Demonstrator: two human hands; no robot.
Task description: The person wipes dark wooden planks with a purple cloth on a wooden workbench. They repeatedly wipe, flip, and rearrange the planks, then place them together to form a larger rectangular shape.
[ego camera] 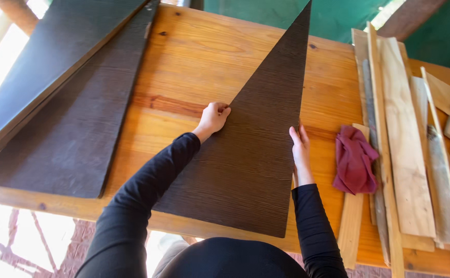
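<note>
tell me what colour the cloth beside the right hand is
Dark red cloth, best seen in the head view.

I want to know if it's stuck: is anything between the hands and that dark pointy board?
Nothing visible. The left hand grips the slanted edge of the dark brown triangular wooden panel, and the right hand rests against its straight edge. The crumpled red cloth lies apart, to the right.

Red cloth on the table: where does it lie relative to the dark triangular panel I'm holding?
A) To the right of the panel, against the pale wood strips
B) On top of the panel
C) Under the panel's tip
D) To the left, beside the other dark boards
A: the red cloth lies right of the dark triangular panel, just past the right hand, resting against the pale wood strips.
</note>
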